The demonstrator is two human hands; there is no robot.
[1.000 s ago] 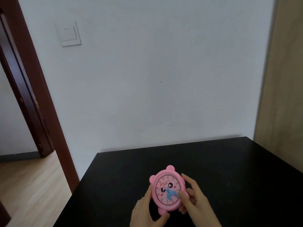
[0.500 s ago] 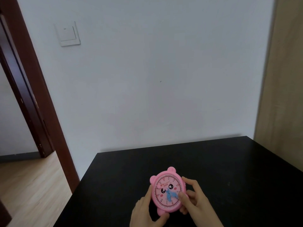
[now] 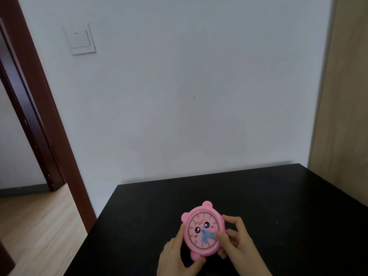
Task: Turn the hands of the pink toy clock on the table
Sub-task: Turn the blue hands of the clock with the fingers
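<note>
A pink toy clock (image 3: pixel 201 220) with round ears, a cartoon face and blue hands (image 3: pixel 206 235) stands tilted on the black table (image 3: pixel 278 206), near its front. My left hand (image 3: pixel 175 253) grips the clock's left rim and lower foot, thumb under the bottom. My right hand (image 3: pixel 235 238) is at the clock's right side, a fingertip pressed on the tip of a blue hand near the lower right of the dial. The blue hands point down and to the lower right.
A white wall with a light switch (image 3: pixel 80 39) rises behind the table. A dark wooden door frame (image 3: pixel 45 124) and open doorway lie to the left, over wooden floor. A beige panel (image 3: pixel 346 96) borders the table's right side.
The blue hands have turned slightly on the dial under my right fingertip. My right fingers have curled in closer to the clock's rim. My left hand keeps its grip.
</note>
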